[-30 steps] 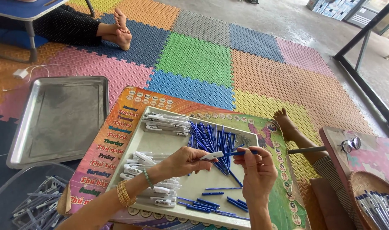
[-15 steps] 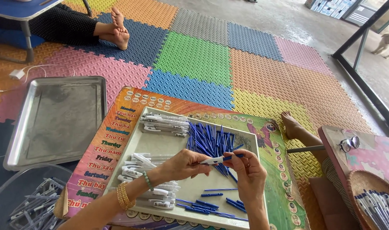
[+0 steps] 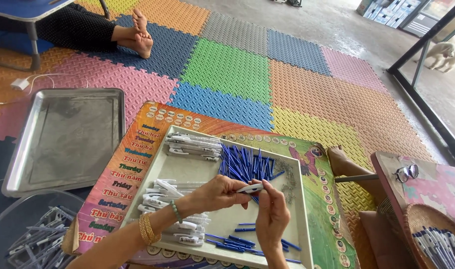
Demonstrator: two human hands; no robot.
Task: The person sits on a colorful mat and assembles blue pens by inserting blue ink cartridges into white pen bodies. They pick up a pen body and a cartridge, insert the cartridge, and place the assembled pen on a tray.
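On a colourful foam-mat floor, over the white tray's [image 3: 307,219] middle, the left hand [image 3: 215,193] and right hand [image 3: 273,215] both pinch a slim white pen barrel [image 3: 251,188].

- One head-worn view looks steeply down and forward from close above the white tray [image 3: 207,174] on the low desk [image 3: 327,199].
- Beyond, it takes in the coloured foam floor mats [image 3: 227,65].
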